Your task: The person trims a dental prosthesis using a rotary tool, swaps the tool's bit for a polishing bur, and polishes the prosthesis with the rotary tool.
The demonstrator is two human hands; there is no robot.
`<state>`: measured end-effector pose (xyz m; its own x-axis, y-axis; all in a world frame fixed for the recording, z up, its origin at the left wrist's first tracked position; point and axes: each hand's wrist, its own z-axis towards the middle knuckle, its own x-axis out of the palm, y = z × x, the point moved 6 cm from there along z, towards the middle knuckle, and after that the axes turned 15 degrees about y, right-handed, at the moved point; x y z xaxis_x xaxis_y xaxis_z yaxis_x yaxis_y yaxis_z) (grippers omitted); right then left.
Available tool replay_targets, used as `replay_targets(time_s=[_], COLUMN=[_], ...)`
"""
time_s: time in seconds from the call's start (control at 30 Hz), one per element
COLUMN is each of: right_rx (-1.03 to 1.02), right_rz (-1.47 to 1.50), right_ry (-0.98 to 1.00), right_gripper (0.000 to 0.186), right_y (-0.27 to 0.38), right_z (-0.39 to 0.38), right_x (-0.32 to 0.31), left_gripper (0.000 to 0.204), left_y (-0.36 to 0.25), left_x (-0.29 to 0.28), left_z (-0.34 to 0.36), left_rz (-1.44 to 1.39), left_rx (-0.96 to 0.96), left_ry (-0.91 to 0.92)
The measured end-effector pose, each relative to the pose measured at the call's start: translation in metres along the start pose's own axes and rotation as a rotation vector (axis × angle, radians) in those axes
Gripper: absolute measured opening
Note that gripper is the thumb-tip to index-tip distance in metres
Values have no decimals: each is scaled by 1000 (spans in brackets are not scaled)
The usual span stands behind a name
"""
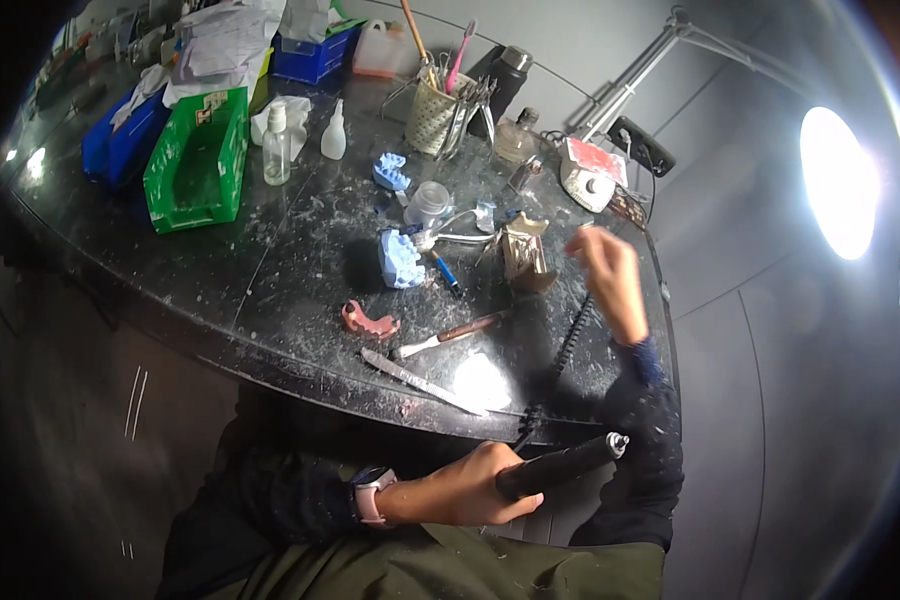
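My left hand (475, 490) is down by my lap, below the bench edge, shut on a black rotary handpiece (560, 467) whose tip points right; a coiled cable (570, 345) runs from it up over the bench. My right hand (608, 275) is raised above the right side of the dark bench (270, 280), blurred, its fingers curled; whether anything small is in it I cannot tell. On the bench lie a pink denture (368, 321), a blue dental cast (400, 258), a long flat knife (420, 382) and a wooden-handled spatula (450, 333).
A second blue cast (391, 171), a small clear jar (428, 203), two squeeze bottles (277, 145), a green bin (198, 160), blue bins (120, 140), a mesh tool cup (435, 115), a motor control box (590, 172) and a lamp (838, 180) on a jointed arm (630, 85).
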<state>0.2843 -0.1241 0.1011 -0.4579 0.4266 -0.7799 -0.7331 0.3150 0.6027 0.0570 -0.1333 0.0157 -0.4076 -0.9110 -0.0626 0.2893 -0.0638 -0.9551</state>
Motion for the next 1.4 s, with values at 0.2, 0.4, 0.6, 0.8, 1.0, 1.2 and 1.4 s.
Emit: replay_targets(time_s=[0.2,0.4,0.6,0.8,1.0,1.2,1.4], right_rx=[-11,-85,-129,-167,-291,-144,70], right_rz=[-297,-427,-534,-688,-672,-617,-396], right_ry=[171,254,299,247,76,163,213], right_gripper=[17,18,13,8,20,17,9], right_y=[-34,-59,-45,-47,-41,-26,-59], right_z=[45,60,59,51,36,24,-9], right_x=[22,24,31,37,1,-9,-50], left_gripper=[37,38,41,43,45,36,39], left_y=[-13,-2,9,6,16,10,21], left_x=[-13,-23,-26,-31,-27,-40,-32], left_z=[-10,-14,-20,-21,-28,-29,-33], left_rz=[0,-137,-271,-336,-465,-424,-483], left_rx=[48,-41,-264,-195,-296,-275,-330], left_ry=[-44,-52,48,-50,33,-37,33])
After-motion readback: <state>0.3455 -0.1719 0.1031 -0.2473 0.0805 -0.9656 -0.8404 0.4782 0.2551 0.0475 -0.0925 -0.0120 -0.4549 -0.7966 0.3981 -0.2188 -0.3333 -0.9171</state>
